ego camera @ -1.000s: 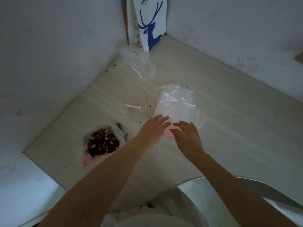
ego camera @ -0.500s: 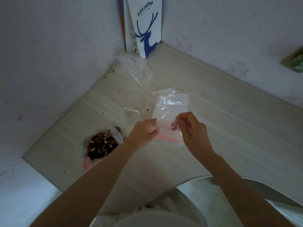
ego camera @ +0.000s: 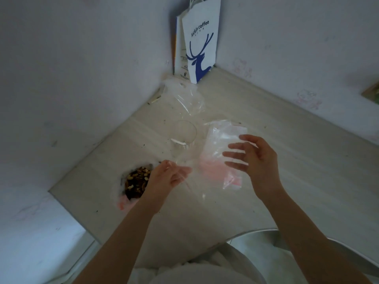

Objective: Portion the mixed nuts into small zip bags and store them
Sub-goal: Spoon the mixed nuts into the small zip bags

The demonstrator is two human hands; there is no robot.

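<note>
An open bag of mixed nuts (ego camera: 137,182) sits on the pale table (ego camera: 287,160) at the left. My left hand (ego camera: 167,178) pinches the edge of one clear small zip bag (ego camera: 202,171), lifted just above the table and blurred by motion. My right hand (ego camera: 253,158) hovers to its right with fingers spread and holds nothing. Under that hand lies a stack of empty zip bags (ego camera: 222,136) with red zip strips.
A clear glass cup (ego camera: 184,136) stands behind the hands, with a crumpled clear plastic bag (ego camera: 185,98) farther back. A white paper coffee bag (ego camera: 202,48) leans in the wall corner. A metal rim (ego camera: 266,232) shows at the near table edge. Crumbs dot the table.
Both hands pinched one zip bag off the stack. Now my right hand has let go and spread its fingers, while my left hand pulls the bag toward the left.
</note>
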